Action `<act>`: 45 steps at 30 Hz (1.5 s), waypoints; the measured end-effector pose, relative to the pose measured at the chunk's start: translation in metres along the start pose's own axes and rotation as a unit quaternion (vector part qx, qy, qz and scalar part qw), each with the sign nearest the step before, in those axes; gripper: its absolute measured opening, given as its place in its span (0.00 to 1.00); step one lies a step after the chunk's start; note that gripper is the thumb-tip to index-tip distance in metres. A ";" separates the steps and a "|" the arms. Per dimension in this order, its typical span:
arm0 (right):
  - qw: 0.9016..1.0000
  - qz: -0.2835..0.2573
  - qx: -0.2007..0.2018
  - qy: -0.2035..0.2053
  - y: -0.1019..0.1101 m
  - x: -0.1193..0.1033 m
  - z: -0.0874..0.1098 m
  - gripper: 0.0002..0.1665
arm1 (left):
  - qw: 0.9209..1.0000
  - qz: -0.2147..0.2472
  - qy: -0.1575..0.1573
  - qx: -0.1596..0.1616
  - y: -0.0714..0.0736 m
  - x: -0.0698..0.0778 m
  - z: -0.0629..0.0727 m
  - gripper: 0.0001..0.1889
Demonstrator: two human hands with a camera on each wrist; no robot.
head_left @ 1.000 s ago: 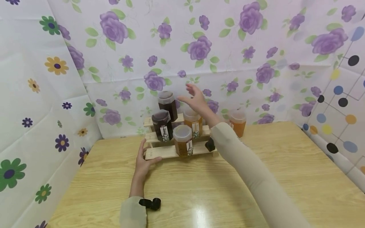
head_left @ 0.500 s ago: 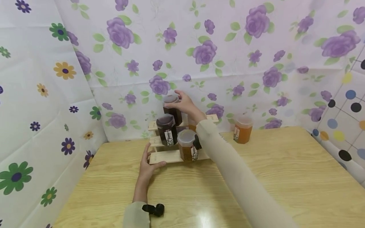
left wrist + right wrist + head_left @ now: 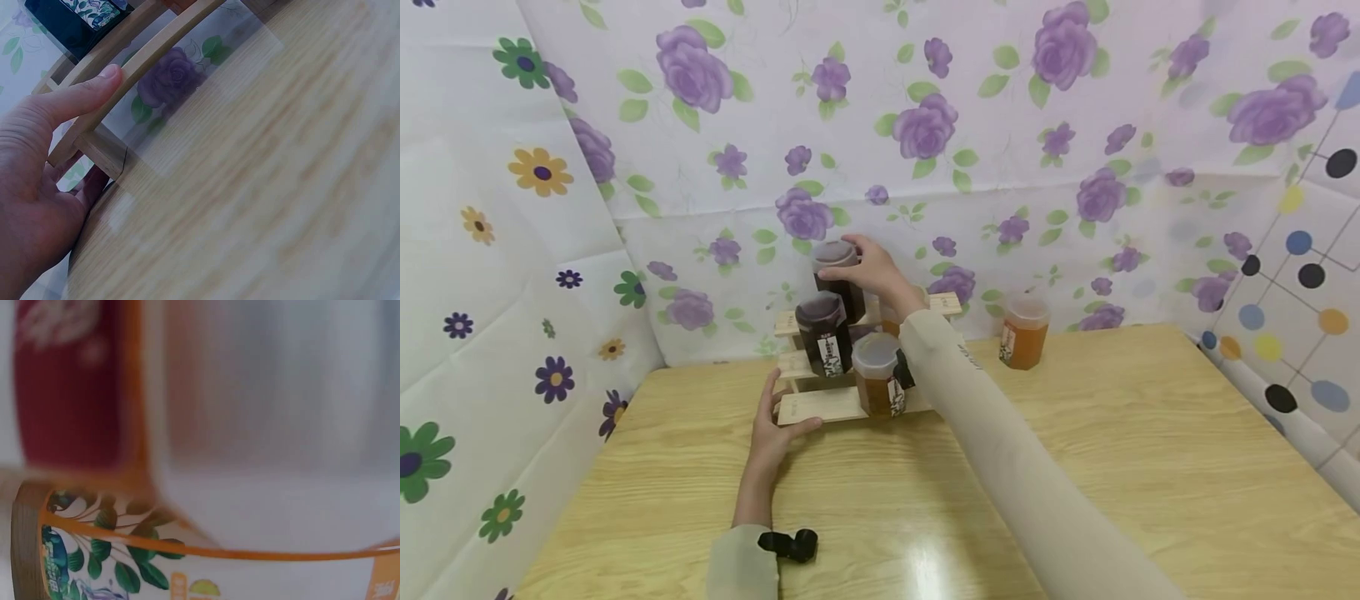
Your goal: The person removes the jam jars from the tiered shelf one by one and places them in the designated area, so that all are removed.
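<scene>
A three-step wooden rack [image 3: 820, 406] stands on the table with jars on its steps. My left hand [image 3: 772, 433] grips the rack's left end, thumb over the lowest step and fingers round the side. At the top left, my right hand [image 3: 877, 271] holds a dark jar [image 3: 850, 302] near its lid, thumb in front and fingers behind. Another dark jar [image 3: 822, 337] stands on the middle step. An amber jar [image 3: 875, 379] sits on the lowest step. My right wrist mostly hides a second amber jar [image 3: 890, 315]. Blurred jar surfaces and a leaf-patterned label [image 3: 125, 550] fill the right wrist view.
An orange jar [image 3: 1025, 333] stands on the table right of the rack, near the back edge. Behind everything hangs a flowered cloth [image 3: 1045, 233]. The wood-grain table [image 3: 1075, 467] stretches out in front and to the right.
My right hand has moved left and down from above the rack's right part onto the top dark jar, and has taken hold of it. My left hand has kept its grip on the rack.
</scene>
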State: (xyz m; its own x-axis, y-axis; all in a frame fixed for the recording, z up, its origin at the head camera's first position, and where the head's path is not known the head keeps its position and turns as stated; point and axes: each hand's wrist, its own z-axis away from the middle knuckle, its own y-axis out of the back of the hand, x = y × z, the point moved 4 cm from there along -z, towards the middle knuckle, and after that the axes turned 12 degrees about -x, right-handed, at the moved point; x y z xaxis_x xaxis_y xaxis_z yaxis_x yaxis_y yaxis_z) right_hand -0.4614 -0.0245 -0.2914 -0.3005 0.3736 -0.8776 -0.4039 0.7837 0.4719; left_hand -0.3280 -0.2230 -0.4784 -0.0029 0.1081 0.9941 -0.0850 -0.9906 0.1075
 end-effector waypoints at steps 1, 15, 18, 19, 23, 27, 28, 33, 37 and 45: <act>1.000 0.000 0.002 0.000 0.000 0.000 0.000 0.50 | 1.000 0.002 0.000 -0.001 0.000 0.003 0.002 0.59; 0.999 -0.011 0.031 0.002 0.002 0.002 0.000 0.48 | 1.000 -0.010 -0.025 -0.001 0.002 -0.009 -0.003 0.58; 0.999 -0.018 0.039 0.003 0.002 0.001 0.001 0.48 | 0.999 -0.014 -0.031 0.000 0.004 -0.009 -0.002 0.58; 0.999 -0.019 0.043 0.005 0.002 0.001 0.001 0.48 | 0.999 -0.014 -0.033 0.000 0.004 -0.008 -0.001 0.58; 0.999 -0.009 0.051 0.009 0.001 -0.002 0.002 0.48 | 0.999 -0.014 -0.031 0.004 0.006 -0.008 0.001 0.58; 0.998 -0.002 0.064 0.009 0.003 0.000 0.001 0.48 | 0.999 -0.012 -0.032 0.009 0.005 -0.009 0.000 0.58; 0.998 -0.001 0.067 0.008 0.004 0.002 0.001 0.48 | 0.999 -0.011 -0.034 0.009 0.004 -0.008 0.000 0.58; 0.996 0.008 0.087 0.001 0.011 0.003 0.002 0.48 | 0.999 0.005 -0.032 -0.004 -0.002 0.004 0.001 0.58; 0.994 0.008 0.111 -0.010 0.016 0.003 0.002 0.49 | 1.000 -0.009 -0.030 -0.002 0.001 -0.001 -0.001 0.58; 0.981 -0.034 0.190 -0.012 0.044 0.001 0.007 0.49 | 0.999 -0.010 -0.031 0.005 0.003 -0.011 -0.001 0.57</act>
State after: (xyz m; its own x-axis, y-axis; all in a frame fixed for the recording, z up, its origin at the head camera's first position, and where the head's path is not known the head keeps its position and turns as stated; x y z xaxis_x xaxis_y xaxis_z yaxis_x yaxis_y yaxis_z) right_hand -0.4735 0.0135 -0.2723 -0.2615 0.3215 -0.9101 -0.0689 0.9343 0.3498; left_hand -0.3289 -0.2271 -0.4886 0.0613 0.1224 0.9906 -0.0735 -0.9892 0.1267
